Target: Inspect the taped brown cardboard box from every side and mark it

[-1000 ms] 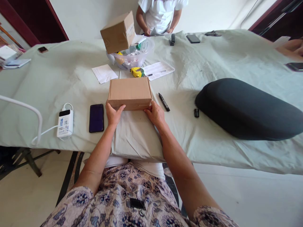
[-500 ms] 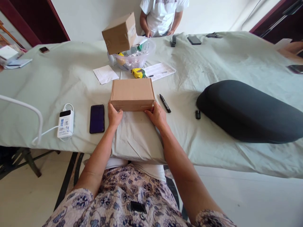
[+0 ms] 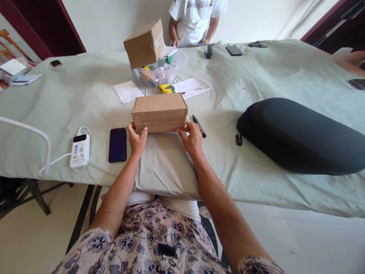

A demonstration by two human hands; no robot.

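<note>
Holding a closed cardboard box (image 3: 159, 114) with two hands at the near side of the cloth-covered table (image 3: 162, 167), just in front of a yellow tape measure (image 3: 165, 89) and between a black smartphone (image 3: 117, 144) and a black marker (image 3: 199, 126). Gripping low at the near corners: left hand (image 3: 137, 140) with thumb on the front face and fingers wrapped around the left end, right hand (image 3: 191, 137) clasped likewise around the right end. Hard to tell whether resting flat or slightly raised along the near edge. Probably fairly light, judging by size and the loose-looking hold, though impossible to be sure with contents out of sight; fragile or not, cannot tell. Likely stiff along edges and corners, softer mid-panel, with only slight slip to bare skin. Best taken low by both ends, squeezing evenly and sparing the broad top.
</note>
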